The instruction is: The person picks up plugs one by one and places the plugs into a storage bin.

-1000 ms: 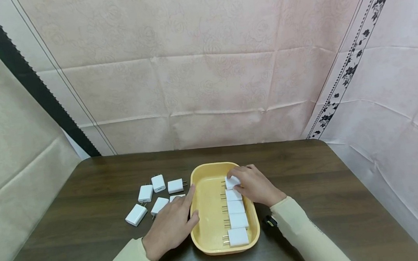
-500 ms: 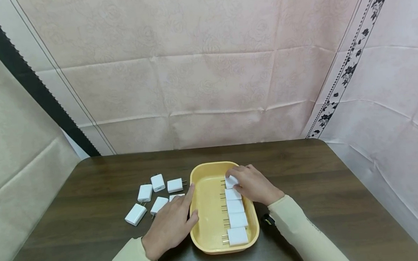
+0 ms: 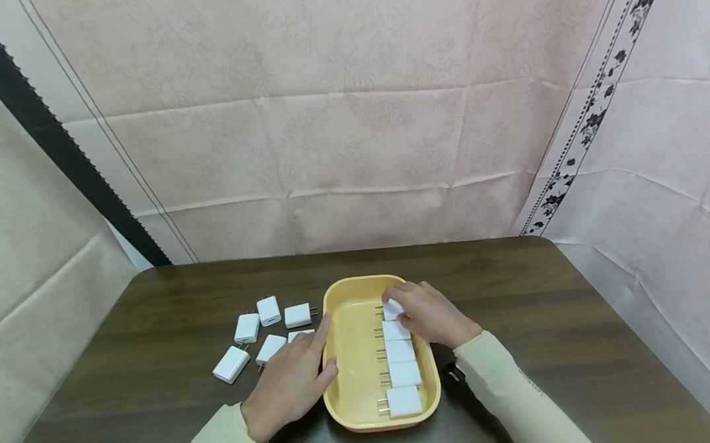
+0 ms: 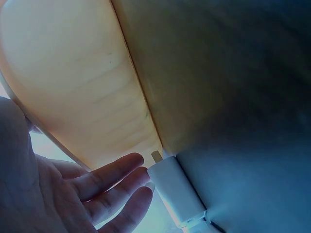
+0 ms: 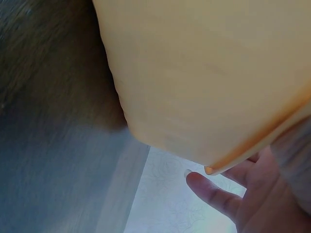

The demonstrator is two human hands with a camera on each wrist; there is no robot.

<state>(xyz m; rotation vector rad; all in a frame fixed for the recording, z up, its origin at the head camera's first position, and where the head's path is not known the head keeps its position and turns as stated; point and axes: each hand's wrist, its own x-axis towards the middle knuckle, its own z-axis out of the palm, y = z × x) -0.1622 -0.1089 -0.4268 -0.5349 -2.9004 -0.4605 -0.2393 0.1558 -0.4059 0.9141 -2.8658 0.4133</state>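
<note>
Inside the yellow plastic tray [image 3: 352, 367], several white USB charger plugs stand in a column along the right side, prongs pointing left. The right hand [image 3: 433, 314] reaches over the right rim, and its fingers and thumb pinch the farthest charger plug [image 3: 392, 308], partly hidden by the fingers. Directly below it sits another charger [image 3: 397, 330]; a small gap separates the nearest one [image 3: 404, 402] from the rest. My left hand [image 3: 293, 376] rests at the tray's left rim with its index finger straight along it. In the left wrist view, its fingertips are close to a loose charger [image 4: 177, 189].
Several loose white chargers [image 3: 232, 364] lie scattered on the dark wooden table [image 3: 129, 363] left of the tray, one partly hidden behind the left hand. A black band-like object [image 3: 455, 374] shows by the right sleeve. Pale cloth [image 3: 364, 148] hangs behind and beside the table.
</note>
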